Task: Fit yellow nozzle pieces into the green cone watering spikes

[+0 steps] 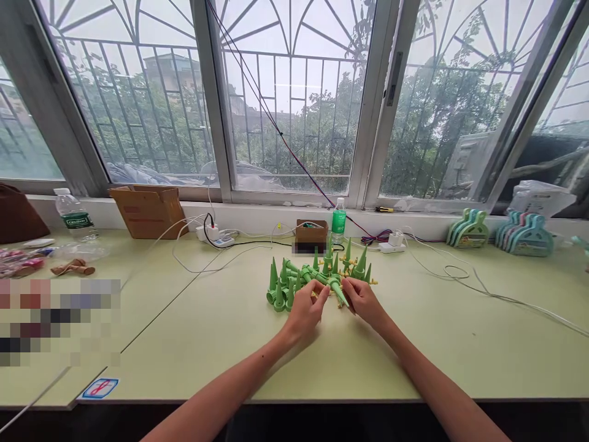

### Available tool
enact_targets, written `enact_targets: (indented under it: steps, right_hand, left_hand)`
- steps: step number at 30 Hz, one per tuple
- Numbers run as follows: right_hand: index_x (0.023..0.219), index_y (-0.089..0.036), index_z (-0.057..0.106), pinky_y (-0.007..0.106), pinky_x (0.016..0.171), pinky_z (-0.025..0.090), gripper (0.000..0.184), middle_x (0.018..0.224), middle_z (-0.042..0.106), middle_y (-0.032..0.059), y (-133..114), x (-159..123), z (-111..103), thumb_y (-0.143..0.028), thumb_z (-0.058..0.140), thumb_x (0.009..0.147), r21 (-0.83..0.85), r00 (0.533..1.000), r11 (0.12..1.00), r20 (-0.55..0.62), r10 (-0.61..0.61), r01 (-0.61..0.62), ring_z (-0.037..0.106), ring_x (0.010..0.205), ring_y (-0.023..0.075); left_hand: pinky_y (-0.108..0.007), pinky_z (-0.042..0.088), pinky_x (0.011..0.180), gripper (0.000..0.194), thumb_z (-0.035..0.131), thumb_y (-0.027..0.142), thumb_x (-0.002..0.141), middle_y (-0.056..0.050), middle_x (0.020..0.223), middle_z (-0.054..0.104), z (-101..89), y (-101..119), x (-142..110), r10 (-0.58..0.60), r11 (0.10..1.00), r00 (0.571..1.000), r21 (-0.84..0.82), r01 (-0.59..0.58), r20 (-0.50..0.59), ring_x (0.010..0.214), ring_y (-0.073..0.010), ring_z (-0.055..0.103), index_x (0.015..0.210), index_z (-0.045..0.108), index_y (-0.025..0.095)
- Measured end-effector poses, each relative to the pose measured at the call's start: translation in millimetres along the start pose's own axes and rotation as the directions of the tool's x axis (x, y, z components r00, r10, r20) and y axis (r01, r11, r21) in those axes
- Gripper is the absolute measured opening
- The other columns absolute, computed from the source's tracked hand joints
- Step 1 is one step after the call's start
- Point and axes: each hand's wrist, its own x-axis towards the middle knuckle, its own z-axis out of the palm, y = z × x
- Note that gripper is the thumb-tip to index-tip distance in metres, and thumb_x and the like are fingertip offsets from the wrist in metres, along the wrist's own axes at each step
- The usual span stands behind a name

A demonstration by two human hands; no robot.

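Note:
A heap of several green plastic cone spikes [294, 281] with small yellow parts lies on the pale green table [221, 331], near its middle. My left hand [307, 310] is closed, its fingertips pinching a small yellow piece at the front of the heap. My right hand [363, 299] is closed on one green cone spike [338, 291], held pointing down and toward me. The two hands almost touch each other over the table.
At the back stand a small brown box [311, 235], a green-capped bottle [338, 221], power strips with white cables [216, 236], and a cardboard box [148, 210]. Another water bottle [76, 216] is at the left. Stacks of pastel plastic shapes [524, 232] sit at the right.

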Motion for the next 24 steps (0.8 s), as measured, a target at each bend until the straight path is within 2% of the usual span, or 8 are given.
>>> enact_targets:
  steps: [3, 7, 17, 24]
  right_hand:
    - [0.063, -0.021, 0.043, 0.024, 0.039, 0.026, 0.048, 0.044, 0.041, -0.0063, 0.6, -0.3, -0.2, -0.058, 0.042, 0.093, 0.027, 0.999, 1.0, 0.052, -0.004, 0.003, 0.034, 0.034, 0.0083]
    - [0.064, -0.02, 0.045, 0.024, 0.039, 0.027, 0.049, 0.05, 0.046, -0.0048, 0.2, -2.1, 0.5, -0.059, 0.042, 0.093, 0.052, 0.99, 0.999, 0.142, -0.005, -0.002, 0.036, 0.036, 0.0076]
    - [0.067, -0.021, 0.042, 0.023, 0.04, 0.03, 0.047, 0.053, 0.051, -0.0039, -3.0, -4.4, 0.2, -0.06, 0.041, 0.093, 0.082, 0.982, 0.996, 0.188, 0.01, -0.026, 0.039, 0.039, 0.0083]
    - [0.066, -0.02, 0.043, 0.022, 0.04, 0.031, 0.048, 0.052, 0.051, -0.0034, -1.4, -4.4, -0.4, -0.061, 0.042, 0.092, 0.07, 0.981, 0.997, 0.19, 0.023, -0.037, 0.04, 0.039, 0.0085]
  left_hand:
    - [-0.021, 0.034, 0.035, 0.049, 0.042, 0.062, 0.088, 0.0, 0.072, 0.058, 0.8, 1.0, 1.5, -0.1, 0.987, 0.988, -0.112, 0.113, 0.122, 0.037, -0.0061, 0.047, 0.075, 0.052, 0.016]
    - [-0.019, 0.035, 0.031, 0.052, 0.049, 0.067, 0.082, 0.001, 0.064, 0.058, 1.3, 1.3, 1.1, -0.145, 0.963, 0.962, -0.189, 0.19, 0.231, 0.035, -0.0062, 0.046, 0.072, 0.049, 0.016]
    - [-0.019, 0.038, 0.036, 0.046, 0.055, 0.061, 0.082, 0.0, 0.072, 0.058, -3.4, -0.3, -1.0, -0.047, 0.983, 0.984, -0.168, 0.076, 0.173, 0.039, -0.0056, 0.047, 0.073, 0.048, 0.017]
    - [-0.019, 0.032, 0.035, 0.046, 0.058, 0.06, 0.079, 0.002, 0.069, 0.053, -4.5, 0.6, -1.2, -0.038, 0.983, 0.988, -0.171, 0.063, 0.148, 0.04, -0.0053, 0.045, 0.07, 0.048, 0.017]
